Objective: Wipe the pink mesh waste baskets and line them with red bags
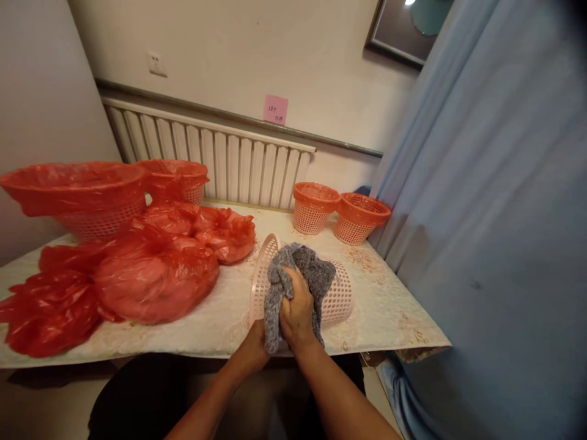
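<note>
A pale pink perforated plastic basket [338, 293] lies on its side near the front edge of the table, its wide rim facing left. My right hand [298, 305] is closed around a bunched grey cloth [316, 272], which is draped against the basket's side and covers its middle. Low on the basket's rim, my left hand [257, 345] grips the edge; most of its fingers are hidden behind the hanging cloth.
Red plastic bags [156, 275], bulging, fill the table's left side. Behind them stand two bag-lined baskets [98, 214]. Two smaller lined baskets [312, 211] stand at the back right. A radiator [229, 159] is behind the table [389, 318]; a blue curtain [481, 214] hangs at right.
</note>
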`<state>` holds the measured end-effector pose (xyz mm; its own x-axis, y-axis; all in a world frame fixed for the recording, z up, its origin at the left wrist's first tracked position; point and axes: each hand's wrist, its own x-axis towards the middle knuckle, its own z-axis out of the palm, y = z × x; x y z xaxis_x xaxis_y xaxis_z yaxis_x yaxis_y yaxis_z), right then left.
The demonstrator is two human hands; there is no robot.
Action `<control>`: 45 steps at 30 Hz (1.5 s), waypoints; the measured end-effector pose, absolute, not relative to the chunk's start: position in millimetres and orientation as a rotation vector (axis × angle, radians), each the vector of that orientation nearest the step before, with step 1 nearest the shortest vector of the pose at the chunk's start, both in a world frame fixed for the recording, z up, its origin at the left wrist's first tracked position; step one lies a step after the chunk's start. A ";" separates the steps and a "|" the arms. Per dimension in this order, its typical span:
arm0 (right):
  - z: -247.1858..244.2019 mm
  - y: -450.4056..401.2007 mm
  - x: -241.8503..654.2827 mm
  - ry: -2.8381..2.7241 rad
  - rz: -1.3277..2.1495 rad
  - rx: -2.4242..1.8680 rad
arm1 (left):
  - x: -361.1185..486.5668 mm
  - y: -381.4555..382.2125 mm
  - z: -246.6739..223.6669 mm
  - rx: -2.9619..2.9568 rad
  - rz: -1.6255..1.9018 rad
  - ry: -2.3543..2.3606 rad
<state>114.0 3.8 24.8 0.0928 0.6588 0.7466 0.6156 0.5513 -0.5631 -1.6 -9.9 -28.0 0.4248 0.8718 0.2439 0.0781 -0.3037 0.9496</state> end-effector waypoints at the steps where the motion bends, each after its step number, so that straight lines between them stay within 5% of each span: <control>1: 31.9 9.9 118.0 -1.572 0.061 -1.139 | -0.9 -11.2 -30.3 1.706 0.999 0.824; 21: 36.9 45.1 193.6 -1.561 0.010 -1.456 | 17.4 -0.6 16.1 1.604 1.092 0.848; 28: -1.9 29.3 257.7 -1.188 -0.041 -1.705 | 9.8 -0.9 4.5 1.673 1.042 0.921; 36: -49.2 -13.0 195.4 -0.938 -0.035 -1.465 | 5.4 0.5 -3.5 1.680 1.009 0.858; 45: 22.9 1.9 129.4 -1.646 0.051 -1.101 | 4.3 -6.3 -8.7 1.665 0.998 0.756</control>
